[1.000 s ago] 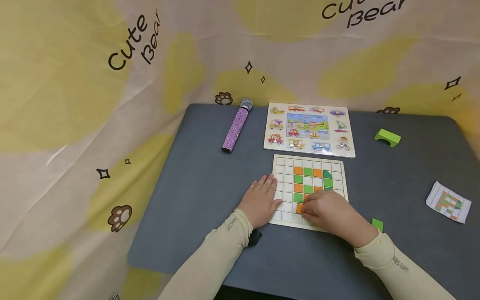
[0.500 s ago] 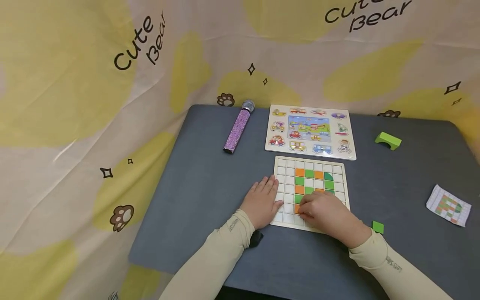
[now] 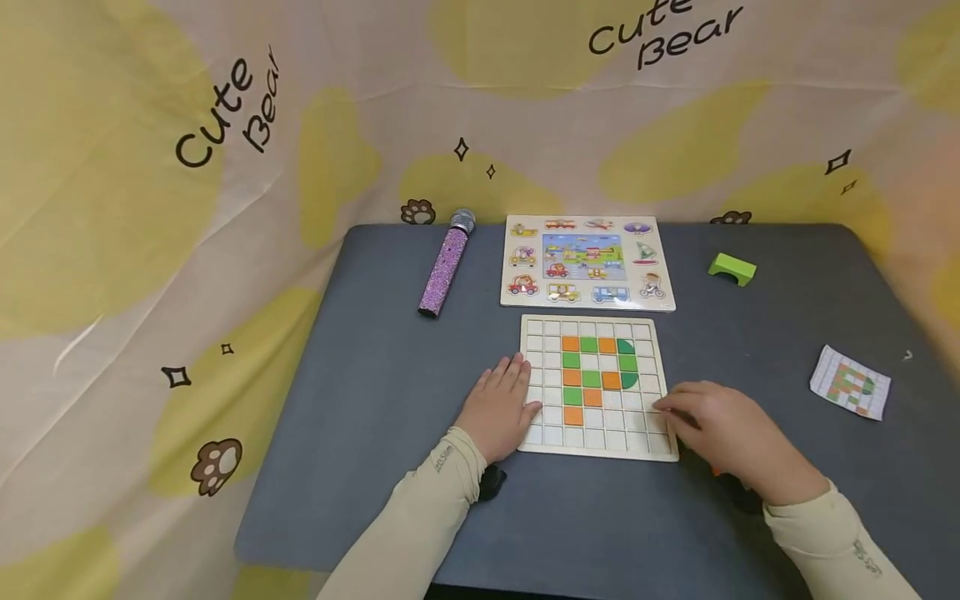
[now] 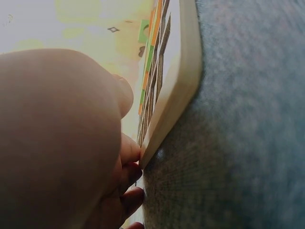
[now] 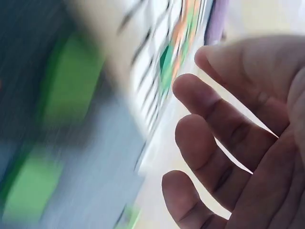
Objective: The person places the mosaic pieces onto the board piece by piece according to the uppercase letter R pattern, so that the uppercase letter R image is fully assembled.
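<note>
A square wooden grid board (image 3: pixel 540 433) lies flat on the table, with orange and green tiles set in several of its cells. Dark green rounded tiles (image 3: pixel 627 380) sit at the right side of the pattern. My left hand (image 3: pixel 497 408) lies with straight fingers on the board's left edge. Over the board's right edge hovers my right hand (image 3: pixel 731 433), its fingers loosely bent and holding nothing. In the right wrist view two blurred green tiles (image 5: pixel 74 81) lie on the table beside the board. A bit of orange (image 3: pixel 716 472) peeks out beneath the right hand.
Behind the board lies a vehicle picture puzzle (image 3: pixel 585 296). A purple glitter microphone (image 3: pixel 444 271) is at its left. To the right are a green arch block (image 3: pixel 732 267) and a paper card with a coloured pattern (image 3: pixel 851 382). A patterned cloth (image 3: pixel 510 100) hangs behind.
My right hand has let go of the orange tile in the lower row and moved right, off the pattern. My left hand stays on the board's edge. The head view has shifted.
</note>
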Tool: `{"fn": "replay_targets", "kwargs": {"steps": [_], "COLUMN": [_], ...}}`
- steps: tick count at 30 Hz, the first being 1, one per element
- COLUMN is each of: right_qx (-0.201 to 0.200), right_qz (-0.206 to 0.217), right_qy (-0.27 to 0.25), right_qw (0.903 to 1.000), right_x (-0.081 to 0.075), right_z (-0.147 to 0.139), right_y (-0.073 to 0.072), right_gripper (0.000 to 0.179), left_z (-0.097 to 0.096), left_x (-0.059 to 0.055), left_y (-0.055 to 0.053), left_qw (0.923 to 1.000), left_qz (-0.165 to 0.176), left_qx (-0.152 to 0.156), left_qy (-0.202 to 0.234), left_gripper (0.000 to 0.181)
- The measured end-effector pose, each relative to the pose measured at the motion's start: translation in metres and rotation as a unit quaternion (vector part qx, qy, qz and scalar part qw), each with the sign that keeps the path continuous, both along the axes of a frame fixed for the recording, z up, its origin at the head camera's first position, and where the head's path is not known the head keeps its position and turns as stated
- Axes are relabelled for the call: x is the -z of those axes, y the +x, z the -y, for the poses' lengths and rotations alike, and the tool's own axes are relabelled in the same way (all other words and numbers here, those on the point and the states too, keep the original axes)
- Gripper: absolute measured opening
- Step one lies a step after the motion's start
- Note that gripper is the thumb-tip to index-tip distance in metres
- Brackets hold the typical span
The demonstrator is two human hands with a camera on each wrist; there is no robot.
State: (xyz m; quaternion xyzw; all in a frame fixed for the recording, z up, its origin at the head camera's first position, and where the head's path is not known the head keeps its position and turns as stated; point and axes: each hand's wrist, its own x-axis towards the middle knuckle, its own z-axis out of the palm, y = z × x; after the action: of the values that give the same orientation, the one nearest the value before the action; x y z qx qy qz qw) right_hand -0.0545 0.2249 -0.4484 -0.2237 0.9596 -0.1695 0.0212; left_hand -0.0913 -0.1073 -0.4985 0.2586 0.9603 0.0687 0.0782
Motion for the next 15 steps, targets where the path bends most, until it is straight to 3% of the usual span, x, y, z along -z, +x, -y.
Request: {"fn": "replay_targets", "kwargs": {"steps": [3, 6, 9, 15], "right_qx": [0.073, 0.115, 0.119, 0.126], "right_qz": [0.031, 0.083, 0.107, 0.089], "right_qy": [0.009, 0.018, 0.024, 0.046], "right_qw": [0.9968, 0.9897, 0.9869, 0.9870], "right_x": [-0.002, 0.001, 0.007, 0.017], "right_z": [-0.032, -0.054, -0.061, -0.062], "right_y": [0.007, 0.015, 0.022, 0.032], "right_gripper": [0.016, 0.021, 0.027, 0.034], "left_z": [0.000, 0.000, 0.001, -0.001], "left_x": [-0.001, -0.002, -0.001, -0.001], "left_y": [0.000, -0.001, -0.001, 0.000], "left_qw": [1.0000, 1.0000, 1.0000, 1.0000], "left_qz": [0.002, 0.005, 0.006, 0.006], "left_qx": [0.000, -0.001, -0.003, -0.002], "left_qy": [0.001, 0.001, 0.002, 0.004], "left_gripper": [0.066, 0.066, 0.067, 0.067]}}
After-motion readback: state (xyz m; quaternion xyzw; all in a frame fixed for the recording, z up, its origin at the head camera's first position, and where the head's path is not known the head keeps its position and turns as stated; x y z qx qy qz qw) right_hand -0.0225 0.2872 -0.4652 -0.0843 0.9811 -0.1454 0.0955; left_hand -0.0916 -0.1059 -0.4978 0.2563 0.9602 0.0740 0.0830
